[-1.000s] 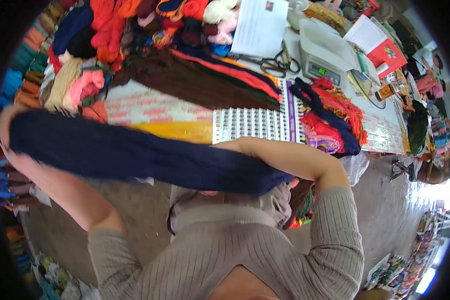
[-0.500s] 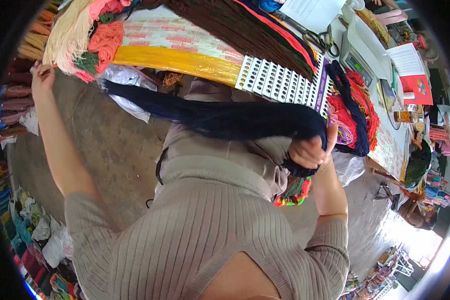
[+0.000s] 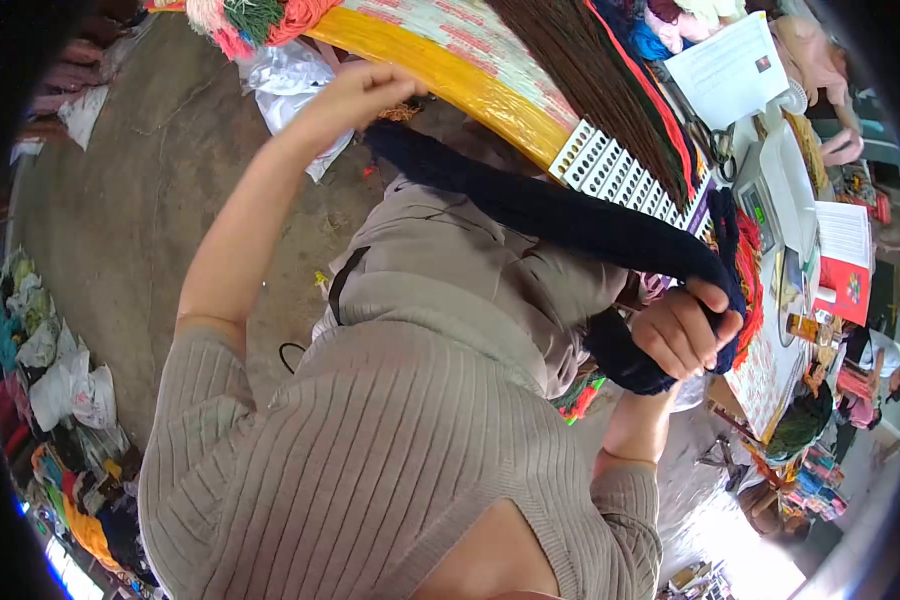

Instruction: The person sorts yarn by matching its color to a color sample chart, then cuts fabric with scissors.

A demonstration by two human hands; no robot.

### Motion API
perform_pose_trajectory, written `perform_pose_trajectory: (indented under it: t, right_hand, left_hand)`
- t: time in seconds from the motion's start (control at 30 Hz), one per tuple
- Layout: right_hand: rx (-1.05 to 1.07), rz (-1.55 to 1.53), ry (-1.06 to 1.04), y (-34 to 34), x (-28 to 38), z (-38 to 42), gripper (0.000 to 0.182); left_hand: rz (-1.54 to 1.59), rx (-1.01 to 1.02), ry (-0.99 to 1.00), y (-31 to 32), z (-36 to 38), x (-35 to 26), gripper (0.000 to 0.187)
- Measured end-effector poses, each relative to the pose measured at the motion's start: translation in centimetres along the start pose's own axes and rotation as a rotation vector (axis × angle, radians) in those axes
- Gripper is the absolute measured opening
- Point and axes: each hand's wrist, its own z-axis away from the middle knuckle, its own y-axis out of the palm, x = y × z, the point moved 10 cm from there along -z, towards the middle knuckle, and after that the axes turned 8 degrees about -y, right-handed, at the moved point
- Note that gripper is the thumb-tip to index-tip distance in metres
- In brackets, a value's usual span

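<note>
A long skein of dark navy yarn (image 3: 560, 215) stretches across my lap, with its far end hanging near the yellow table edge. My right hand (image 3: 682, 332) is closed around the skein's right end, and a loop of it droops below and left of the fist. Up at the left, my left hand (image 3: 375, 92) has its fingers pressed together just above the skein's far end; any strand between them is too fine to make out. Beyond the yarn, a white card with rows of holes (image 3: 620, 170) lies at the table edge.
The table's yellow edge (image 3: 450, 65) runs across the top. Dark brown yarn (image 3: 590, 80), scissors (image 3: 720, 150), a scale (image 3: 760, 205), papers (image 3: 730, 70) and red yarn (image 3: 748, 290) lie on it. A white plastic bag (image 3: 285, 85) hangs beneath the edge. Yarn heaps stand at left.
My left hand has come in from the far left toward the skein's end. My right hand still grips the yarn, now lower and further right in view. The whole view has shifted.
</note>
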Motion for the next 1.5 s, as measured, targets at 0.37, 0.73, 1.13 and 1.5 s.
perform_pose_trajectory:
  t: [0.37,0.73,1.13,1.5]
  right_hand:
    - [0.03,-0.046,-0.12,1.2,-0.5,-1.0,0.034]
    - [-0.143,-0.141,-0.517,-0.3,5.7,-1.2,0.03]
    - [-0.224,-0.11,-0.611,-1.9,8.8,-1.3,0.023]
    - [-0.335,0.239,-0.55,-4.7,2.1,-6.6,0.014]
  left_hand:
    - [0.311,0.35,-0.26,15.4,-0.4,8.2,0.026]
    - [1.641,0.44,0.251,-5.1,0.6,-0.1,0.013]
    - [1.771,0.116,0.464,-26.8,4.8,8.4,0.022]
    - [1.063,-0.063,0.247,-7.4,5.3,-3.1,0.019]
